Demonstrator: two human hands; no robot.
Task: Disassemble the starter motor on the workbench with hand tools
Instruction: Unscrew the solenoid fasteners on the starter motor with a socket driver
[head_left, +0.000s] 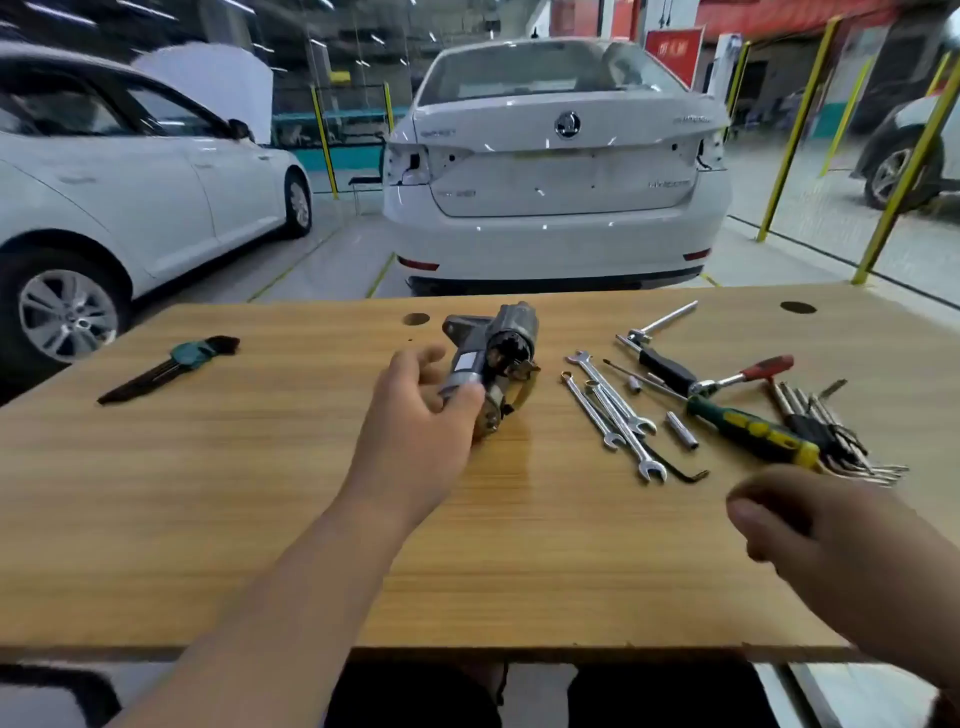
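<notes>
R hand (831, 545) nearest: blurred, wrist cut off at frame edge, fingers loosely curled, nothing held. L hand (421, 410) grips near end of motor (493, 358), mid-bench (208, 519); motor label unreadable. Just right, wrenches (613, 410). Beyond, car (556, 171), boot lettering too blurred to read.

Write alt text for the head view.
A person's left hand grips a starter motor lying on a wooden workbench; the right hand hovers, holding nothing, near spanners, a red-handled ratchet and a green-and-yellow screwdriver. White cars stand beyond.
</notes>
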